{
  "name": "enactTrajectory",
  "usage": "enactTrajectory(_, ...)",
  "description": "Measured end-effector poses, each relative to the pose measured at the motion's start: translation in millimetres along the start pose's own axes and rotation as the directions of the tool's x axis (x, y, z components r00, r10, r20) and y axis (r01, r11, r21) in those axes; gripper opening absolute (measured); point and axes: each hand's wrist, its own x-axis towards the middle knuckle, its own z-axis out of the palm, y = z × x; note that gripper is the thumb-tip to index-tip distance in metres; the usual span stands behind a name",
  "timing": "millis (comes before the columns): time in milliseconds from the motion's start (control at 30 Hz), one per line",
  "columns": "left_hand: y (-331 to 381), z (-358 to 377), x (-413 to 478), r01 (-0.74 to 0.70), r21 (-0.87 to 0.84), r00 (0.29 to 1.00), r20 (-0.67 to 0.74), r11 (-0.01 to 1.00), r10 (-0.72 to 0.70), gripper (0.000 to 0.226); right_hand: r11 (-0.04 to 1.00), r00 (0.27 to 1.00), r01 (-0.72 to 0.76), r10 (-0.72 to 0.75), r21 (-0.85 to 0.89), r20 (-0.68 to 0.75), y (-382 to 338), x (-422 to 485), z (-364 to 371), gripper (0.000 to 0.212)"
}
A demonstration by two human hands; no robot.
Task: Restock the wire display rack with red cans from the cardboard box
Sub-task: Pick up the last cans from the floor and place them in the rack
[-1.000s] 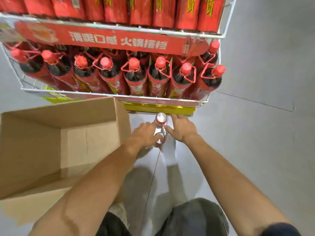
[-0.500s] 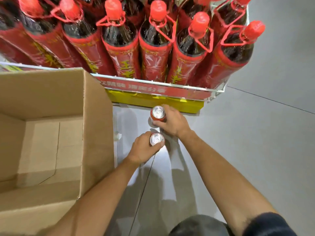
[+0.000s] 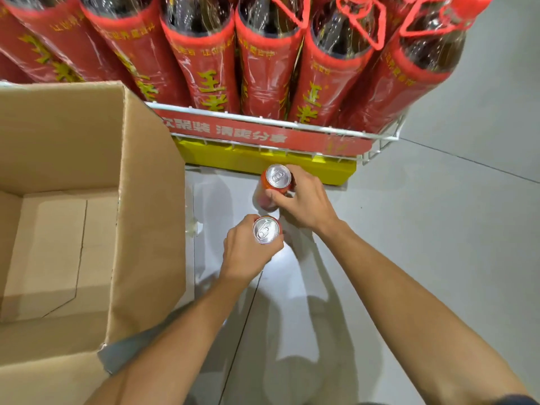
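The left hand [image 3: 248, 252] gripped a red can [image 3: 266, 230], fingers curled round its body from the left, so that only the silver top and a thin red edge showed above the knuckles. The fingertips were tucked under and could not be made out. Just beyond those knuckles, the right hand [image 3: 304, 203] held a second can [image 3: 277, 177]. The thumb was pressed across its near side and the other fingers were wrapped round its far, right side, so that the can stood upright between them. The two cans were near each other but apart.

The second can sat just in front of the yellow base [image 3: 336, 171], below the rack [image 3: 292, 126] rail. Whether it touched the floor [image 3: 438, 229] could not be told, since the hand covered most of its body.

Left of the left hand's fingers stood the box [image 3: 146, 200], its flaps open and its left part cut off by the frame edge. Beyond the right hand's fingers, red-labelled bottles [image 3: 210, 77] filled the rack, their necks mostly cut off at the top edge.
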Motion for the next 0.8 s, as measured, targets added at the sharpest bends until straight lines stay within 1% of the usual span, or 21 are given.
enactTrajectory(67,14.4,-16.1,-7.3,0.034,-0.039,0.999,-0.034,0.999,-0.036,0.046,0.999,0.999,0.001,0.001,0.040,-0.038,-22.2,-6.9,-22.5,0.048)
enactTrajectory(167,58.3,-60.6,-24.6,0.033,-0.082,0.998,-0.057,0.996,-0.038,0.058,0.996,0.997,0.030,-0.022,0.090,-0.080,-72.6,-20.0,-73.0,0.049)
enactTrajectory(233,102.7,-104.6,-40.9,0.015,-0.101,0.998,-0.057,0.995,-0.021,0.057,0.992,0.995,0.026,-0.014,0.124,-0.097,-116.8,-32.9,-117.3,0.049)
enactTrajectory(300,153.3,-159.2,-61.0,-0.049,-0.125,0.998,-0.049,0.991,0.043,0.052,0.990,0.994,0.017,-0.002,0.139,-0.105,-168.2,-48.4,-166.3,0.051)
enactTrajectory(400,236.2,-257.8,-95.4,-0.152,-0.172,0.986,0.036,0.973,0.160,0.043,0.990,0.995,0.004,0.009,0.139,-0.095,-259.8,-66.1,-249.1,0.056)
enactTrajectory(467,294.8,-327.1,-120.2,-0.241,-0.163,0.962,0.089,0.957,0.258,0.039,0.992,0.998,0.002,0.006,0.129,-0.065,-329.9,-71.5,-306.8,0.059)
enactTrajectory(533,355.2,-396.7,-145.8,-0.332,-0.141,0.929,0.122,0.933,0.349,0.037,0.991,0.999,0.028,-0.022,0.128,-0.045,-404.2,-72.1,-363.2,0.058)
enactTrajectory(633,448.3,-496.7,-183.0,-0.387,-0.171,0.896,0.163,0.906,0.413,0.039,0.989,0.995,0.092,-0.086,0.115,-0.058,-519.3,-66.8,-443.4,0.057)
enactTrajectory(700,509.0,-560.0,-204.4,-0.423,-0.213,0.877,0.146,0.880,0.457,0.044,0.983,0.989,0.129,-0.118,0.131,-0.084,-590.7,-58.7,-491.0,0.056)
enactTrajectory(800,585.5,-645.0,-229.7,-0.442,-0.315,0.862,0.110,0.840,0.494,0.055,0.959,0.981,0.153,-0.119,0.240,-0.152,-684.1,-42.9,-550.3,0.056)
